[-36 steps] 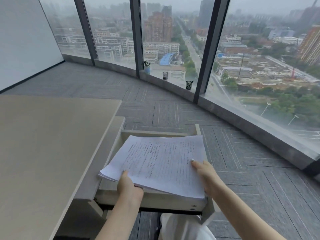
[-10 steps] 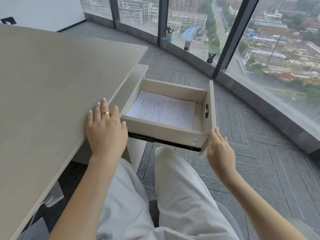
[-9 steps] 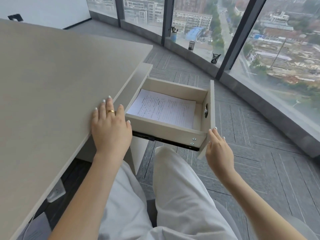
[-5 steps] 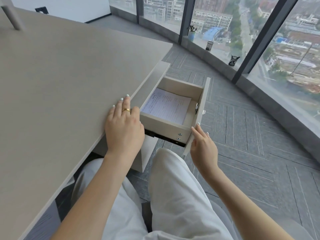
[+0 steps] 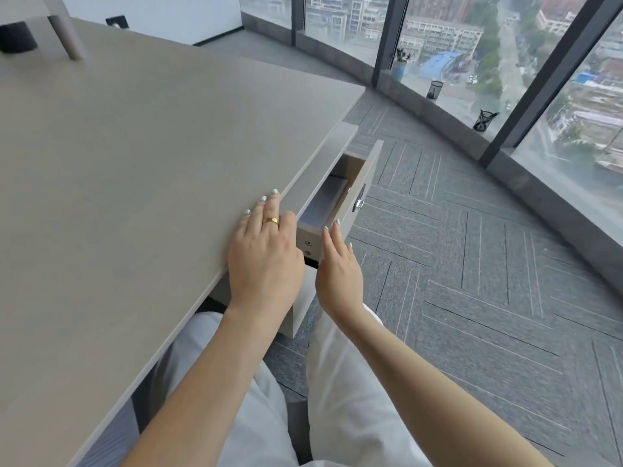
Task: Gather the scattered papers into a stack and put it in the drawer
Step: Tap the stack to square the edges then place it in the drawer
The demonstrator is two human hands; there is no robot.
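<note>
CHANGE: pale wooden drawer (image 5: 337, 200) now nearly shut | white paper stack (image 5: 328, 197) inside it | right hand (image 5: 338, 264) fingers straight, pushing front | left hand (image 5: 264, 254) flat on beige table (image 5: 135, 163) | closing remains

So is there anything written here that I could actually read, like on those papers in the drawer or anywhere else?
No text can be read.
Papers in the drawer: only a shaded strip shows; any print is too blurred to read.
Drawer lock: no marking can be made out.
Ring on the left hand: plain, no lettering visible.
Buildings outside the window: any signs are too small and hazy.
</note>
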